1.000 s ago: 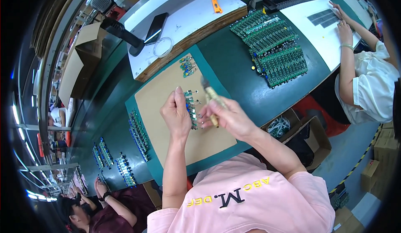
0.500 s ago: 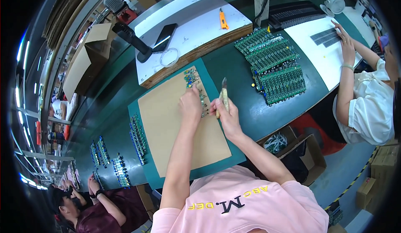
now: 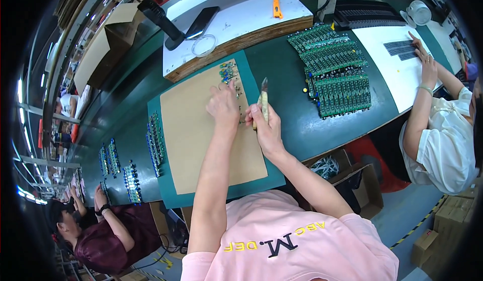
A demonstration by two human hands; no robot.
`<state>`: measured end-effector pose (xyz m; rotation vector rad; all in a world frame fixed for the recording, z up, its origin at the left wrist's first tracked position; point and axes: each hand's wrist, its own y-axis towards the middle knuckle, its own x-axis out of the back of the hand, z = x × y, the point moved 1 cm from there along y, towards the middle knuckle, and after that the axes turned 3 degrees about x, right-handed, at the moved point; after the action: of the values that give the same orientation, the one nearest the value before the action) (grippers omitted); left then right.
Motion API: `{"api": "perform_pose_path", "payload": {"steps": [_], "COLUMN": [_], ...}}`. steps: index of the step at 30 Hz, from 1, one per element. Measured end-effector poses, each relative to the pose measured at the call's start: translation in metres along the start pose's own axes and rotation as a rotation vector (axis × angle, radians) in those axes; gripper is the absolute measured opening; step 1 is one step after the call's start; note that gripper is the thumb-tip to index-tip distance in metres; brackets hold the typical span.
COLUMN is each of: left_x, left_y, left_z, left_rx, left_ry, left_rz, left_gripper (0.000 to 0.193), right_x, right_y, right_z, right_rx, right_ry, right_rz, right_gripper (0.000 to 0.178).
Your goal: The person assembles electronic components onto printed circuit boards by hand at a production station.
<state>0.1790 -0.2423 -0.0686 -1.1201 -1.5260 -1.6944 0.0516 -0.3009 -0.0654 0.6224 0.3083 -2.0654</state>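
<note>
My right hand [image 3: 267,130] is closed around a slim tool [image 3: 264,97] with a pale yellowish handle and a dark pointed metal tip. The tip points away from me, and the exact kind is unclear. My left hand [image 3: 224,104] hovers over a brown board [image 3: 196,150], its fingers bent but apart, with nothing visible in them. Next to its fingertips a strip of small circuit boards [image 3: 229,72] with blue and yellow components lies along the board's right edge. My hands partly cover the strip's nearer part. Under the brown board lies a green mat [image 3: 274,180].
Stacked green circuit boards [image 3: 334,74] stand to the right. More board rows [image 3: 154,142] lie left. A white wooden-edged platform [image 3: 236,19] at the back holds a phone [image 3: 202,22], an orange cutter [image 3: 277,8] and a clear ring [image 3: 204,45]. Co-workers sit on both sides.
My left hand's fingers have spread from a tighter, blurred pose. My right hand still grips the tool, its fingers closer to the strip. The whole view has shifted slightly.
</note>
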Motion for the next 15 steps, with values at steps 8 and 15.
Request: {"api": "perform_pose_path", "payload": {"steps": [8,15], "left_x": [-0.001,0.004], "left_y": [0.003,0.012], "left_z": [0.001,0.010], "left_rx": [0.079,0.123], "left_ry": [-0.024,-0.114], "left_rz": [0.005,0.152], "left_gripper": [0.038,0.038], "right_x": [0.001,0.001], "right_y": [-0.001,-0.001], "right_z": [0.000,0.002], "right_rx": [-0.004,-0.002], "right_ry": [-0.009,-0.041], "right_rz": [0.003,0.007], "right_gripper": [0.025,0.024]}}
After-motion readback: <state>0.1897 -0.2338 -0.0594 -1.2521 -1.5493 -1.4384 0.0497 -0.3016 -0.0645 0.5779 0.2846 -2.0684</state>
